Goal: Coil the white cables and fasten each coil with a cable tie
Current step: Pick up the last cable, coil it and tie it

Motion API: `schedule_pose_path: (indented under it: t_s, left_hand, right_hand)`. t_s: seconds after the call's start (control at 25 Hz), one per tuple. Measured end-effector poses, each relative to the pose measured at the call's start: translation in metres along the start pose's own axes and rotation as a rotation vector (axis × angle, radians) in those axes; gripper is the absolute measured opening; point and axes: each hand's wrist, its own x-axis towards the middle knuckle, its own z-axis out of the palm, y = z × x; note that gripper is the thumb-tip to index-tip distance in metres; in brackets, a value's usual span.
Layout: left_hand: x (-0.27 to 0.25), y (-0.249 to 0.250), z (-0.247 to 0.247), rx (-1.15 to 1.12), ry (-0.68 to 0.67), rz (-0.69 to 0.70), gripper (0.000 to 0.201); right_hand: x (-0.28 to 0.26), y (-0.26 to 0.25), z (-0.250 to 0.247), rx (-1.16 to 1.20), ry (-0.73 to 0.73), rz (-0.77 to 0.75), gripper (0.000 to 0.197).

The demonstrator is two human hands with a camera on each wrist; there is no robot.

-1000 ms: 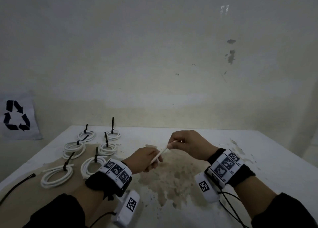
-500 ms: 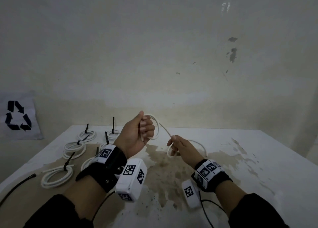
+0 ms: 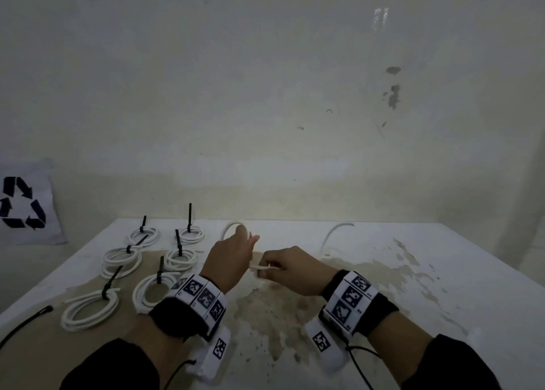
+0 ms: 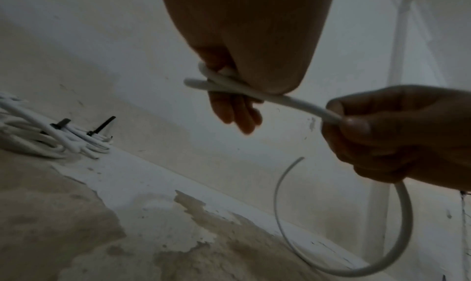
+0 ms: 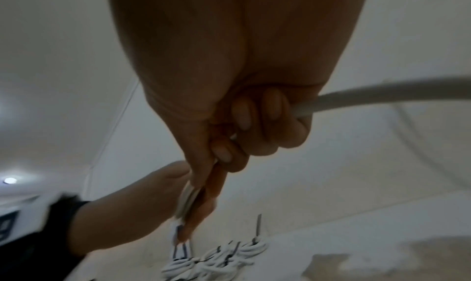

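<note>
Gripping one white cable (image 3: 261, 267), both hands (left (image 3: 228, 261) lowered, right (image 3: 290, 268) nearer), now almost touching

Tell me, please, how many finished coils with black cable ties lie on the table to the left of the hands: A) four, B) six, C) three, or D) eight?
B: the head view shows six tied coils on the table in two columns of three, each with a black cable tie, while the left hand and right hand hold a seventh, untied white cable.
</note>
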Motion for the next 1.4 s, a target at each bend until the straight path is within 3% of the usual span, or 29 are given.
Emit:
schedule_pose_path:
  t_s: [0.08, 0.16, 0.2, 0.32, 0.44, 0.52, 0.64, 0.76, 0.84, 0.88, 0.96, 1.08, 1.16, 1.24, 1.32, 1.4]
  left_hand:
    - [0.001, -0.015, 0.0, 0.084, -0.136, -0.011, 0.033]
    - [-0.005, -0.027, -0.003, 0.004, -0.302, -0.014, 0.042]
    - [-0.007, -0.031, -0.004, -0.109, -0.37, -0.047, 0.049]
    - [-0.02, -0.009, -0.019, -0.729, -0.545, -0.222, 0.057]
    - [-0.02, 0.018, -0.042, -1.158, -0.66, -0.205, 0.051]
    - [-0.012, 0.026, -0.055, -1.461, -0.55, -0.257, 0.046]
    - [0.002, 0.02, -0.064, -1.687, -0.198, -0.309, 0.043]
    - [0.011, 0.014, -0.062, -1.761, 0.056, -0.303, 0.04]
    - [0.016, 0.015, -0.052, -1.678, 0.172, -0.275, 0.036]
    - [0.017, 0.017, -0.045, -1.528, 0.2, -0.245, 0.032]
    - [0.015, 0.017, -0.03, -1.015, 0.137, -0.164, 0.025]
    - [0.001, 0.003, -0.009, 0.015, -0.071, 0.055, 0.025]
    - [-0.005, -0.012, -0.007, 0.354, -0.19, 0.11, 0.032]
    - [-0.007, -0.02, -0.012, 0.211, -0.309, 0.052, 0.031]
    - [-0.009, -0.019, -0.015, -0.231, -0.425, -0.095, 0.05]
    - [-0.015, -0.005, -0.027, -0.575, -0.57, -0.21, 0.057]
  right_hand:
    - [-0.007, 0.013, -0.016, -0.048, -0.009, 0.048, 0.018]
    - [-0.015, 0.031, -0.034, -0.105, 0.071, 0.103, 0.021]
    - [-0.018, 0.039, -0.041, -0.101, 0.135, 0.137, 0.023]
    - [-0.018, 0.054, -0.048, -0.067, 0.324, 0.237, 0.031]
    - [-0.008, 0.055, -0.034, -0.108, 0.372, 0.264, 0.039]
    - [-0.005, 0.053, -0.021, -0.162, 0.4, 0.277, 0.041]
    - [-0.006, 0.054, -0.006, -0.119, 0.416, 0.32, 0.039]
    - [-0.008, 0.04, 0.013, -0.059, 0.225, 0.225, 0.026]
    - [-0.006, 0.022, 0.023, -0.085, 0.101, 0.148, 0.021]
    - [-0.004, 0.012, 0.024, -0.097, 0.058, 0.117, 0.022]
    - [-0.001, -0.005, 0.02, -0.102, 0.016, 0.063, 0.025]
    - [0.0, -0.011, 0.002, -0.103, -0.021, 0.043, 0.025]
    - [-0.004, -0.003, -0.013, -0.108, -0.023, 0.062, 0.023]
    - [-0.009, 0.01, -0.027, -0.123, 0.014, 0.111, 0.023]
    - [-0.013, 0.024, -0.04, -0.181, 0.105, 0.178, 0.025]
    - [-0.015, 0.037, -0.046, -0.225, 0.187, 0.219, 0.029]
